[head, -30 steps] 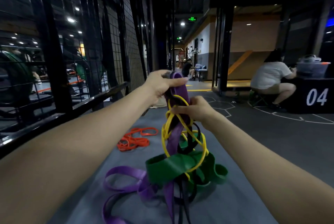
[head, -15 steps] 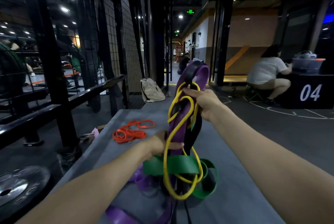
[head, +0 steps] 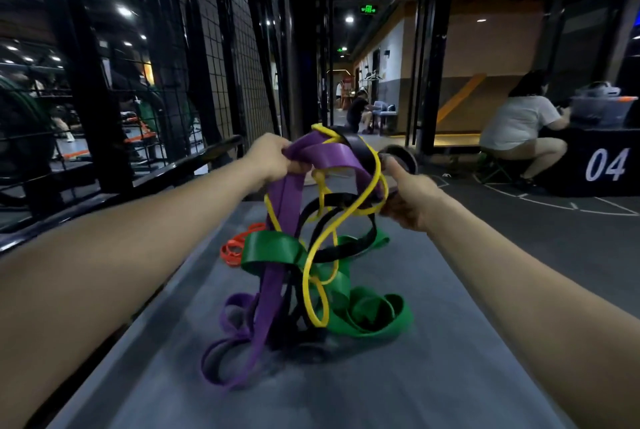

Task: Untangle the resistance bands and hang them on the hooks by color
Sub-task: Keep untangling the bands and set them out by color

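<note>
We hold the knot up over the grey desk to spread its loops. Our left grip pinches the purple band, drawing it away. Below and between the grips hangs the tangle: yellow band threaded through black band and green band. Our right grip curls around black and yellow strands. The orange band lies apart, below the left grip.

It was a gym: coloured resistance bands lay tangled on a grey padded bench, black wire-mesh cage walls stood alongside, and a black box was numbered 04.
</note>
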### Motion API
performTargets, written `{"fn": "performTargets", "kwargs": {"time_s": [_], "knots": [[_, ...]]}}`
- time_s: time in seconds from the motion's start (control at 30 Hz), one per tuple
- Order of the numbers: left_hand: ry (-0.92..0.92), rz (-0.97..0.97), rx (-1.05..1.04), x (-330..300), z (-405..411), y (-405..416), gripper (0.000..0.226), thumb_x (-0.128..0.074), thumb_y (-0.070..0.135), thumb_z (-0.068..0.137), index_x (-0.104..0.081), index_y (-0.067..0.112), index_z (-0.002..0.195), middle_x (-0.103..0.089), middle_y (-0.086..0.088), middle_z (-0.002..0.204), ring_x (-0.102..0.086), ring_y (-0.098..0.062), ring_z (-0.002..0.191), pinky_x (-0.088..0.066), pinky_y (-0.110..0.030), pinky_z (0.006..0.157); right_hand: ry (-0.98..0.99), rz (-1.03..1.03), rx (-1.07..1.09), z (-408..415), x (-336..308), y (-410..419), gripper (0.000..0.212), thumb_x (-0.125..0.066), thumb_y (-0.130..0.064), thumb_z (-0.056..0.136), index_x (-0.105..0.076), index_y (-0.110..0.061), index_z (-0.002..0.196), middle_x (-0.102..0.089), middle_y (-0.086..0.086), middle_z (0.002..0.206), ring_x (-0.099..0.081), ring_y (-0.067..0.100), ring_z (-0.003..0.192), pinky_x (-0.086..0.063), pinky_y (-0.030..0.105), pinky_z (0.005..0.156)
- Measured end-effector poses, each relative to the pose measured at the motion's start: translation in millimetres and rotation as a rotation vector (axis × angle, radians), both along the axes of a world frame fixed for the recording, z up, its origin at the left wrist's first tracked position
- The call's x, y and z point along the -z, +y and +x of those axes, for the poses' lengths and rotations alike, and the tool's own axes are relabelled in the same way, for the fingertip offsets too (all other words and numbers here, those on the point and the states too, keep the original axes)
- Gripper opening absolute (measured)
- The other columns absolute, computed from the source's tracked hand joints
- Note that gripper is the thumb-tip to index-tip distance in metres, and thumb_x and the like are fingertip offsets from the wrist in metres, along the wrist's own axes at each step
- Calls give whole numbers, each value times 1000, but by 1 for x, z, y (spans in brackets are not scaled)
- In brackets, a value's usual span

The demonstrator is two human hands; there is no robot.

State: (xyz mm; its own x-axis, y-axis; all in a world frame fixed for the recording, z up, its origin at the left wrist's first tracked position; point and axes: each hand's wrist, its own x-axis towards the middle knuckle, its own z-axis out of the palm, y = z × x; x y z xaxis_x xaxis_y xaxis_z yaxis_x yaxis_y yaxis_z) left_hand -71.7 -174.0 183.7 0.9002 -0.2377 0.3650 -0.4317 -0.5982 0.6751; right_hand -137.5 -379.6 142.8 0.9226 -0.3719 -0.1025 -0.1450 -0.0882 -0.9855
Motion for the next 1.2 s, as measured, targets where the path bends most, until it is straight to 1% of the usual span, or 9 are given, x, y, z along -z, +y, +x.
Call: {"fn": "performTargets", "kwargs": {"time_s": [0.17, 0.33, 0.4, 0.5, 0.57, 0.7, 0.87, 1.0, 1.2], "knots": [[18, 71, -29, 0, 2, -2, 11, -74, 9, 78, -65, 8, 84, -53, 2, 66, -48, -8, 67, -35, -8, 45, -442, -594, 191, -7, -18, 5, 13, -57, -17, 87, -58, -4, 87, -55, 9, 76, -52, 23, 79, -41, 30, 69], [-29, 258, -40, -1, -4, -13, 22, -72, 9, 77, -55, 12, 63, -42, 6, 55, -44, -10, 66, -32, -9, 39, -467, -727, -309, -9, -33, 37, 52, -54, -1, 83, -42, 5, 133, -42, 23, 137, -38, 31, 131, -30, 27, 104], [-51, 281, -30, -3, -3, -14, 9, -75, 13, 76, -66, 13, 78, -50, 3, 61, -44, -6, 59, -32, -8, 39, -487, -410, -382, -10, -36, 38, 33, -40, 9, 81, -53, 13, 110, -52, 34, 121, -48, 40, 121, -38, 43, 102], [-92, 379, -26, 1, -5, -17, 17, -75, 20, 77, -71, 9, 89, -52, -4, 76, -48, -11, 73, -29, -10, 42, -469, -83, -403, -7, -43, 39, 28, -43, -4, 88, -63, -1, 107, -65, 13, 108, -61, 22, 105, -44, 34, 97], [-116, 394, -27, 1, -6, -20, 10, -73, 18, 78, -69, 11, 83, -49, -6, 75, -45, -14, 75, -31, -12, 44, -402, -345, -522, -6, -42, 41, 15, -62, -28, 83, -66, -14, 89, -64, 2, 87, -58, 11, 81, -44, 24, 76], [-148, 285, -73, 1, -2, -19, 26, -77, 18, 72, -74, 14, 97, -65, -4, 87, -60, -18, 84, -44, -23, 69, -262, -769, -496, 7, -16, 48, 35, -76, -13, 74, -45, -24, 60, -49, -10, 58, -47, 6, 55, -35, 12, 47], [109, -217, 127, 56, -14, -2, 49, -78, 1, 69, -57, 3, 114, -64, -2, 86, -59, -3, 70, -48, -17, 68, -410, -549, -250, 26, -4, 55, 15, -61, -11, 78, -55, -7, 65, -50, 6, 61, -45, 18, 57, -38, 30, 57], [380, -93, 255, 131, -22, 12, 38, -72, 14, 80, -61, 7, 116, -67, -7, 108, -62, -16, 99, -50, -30, 90, -478, -300, -233, 27, -13, 49, 19, -54, -7, 84, -61, -14, 68, -61, 15, 76, -56, 27, 71, -46, 42, 69], [394, -217, 223, 134, -8, 14, 22, -70, 20, 83, -63, 9, 101, -68, -11, 92, -64, -23, 82, -52, -35, 79, -547, -199, -145, 16, -13, 29, 27, -53, -4, 90, -60, -14, 66, -63, -1, 58, -59, 7, 49, -50, 26, 54]]}}
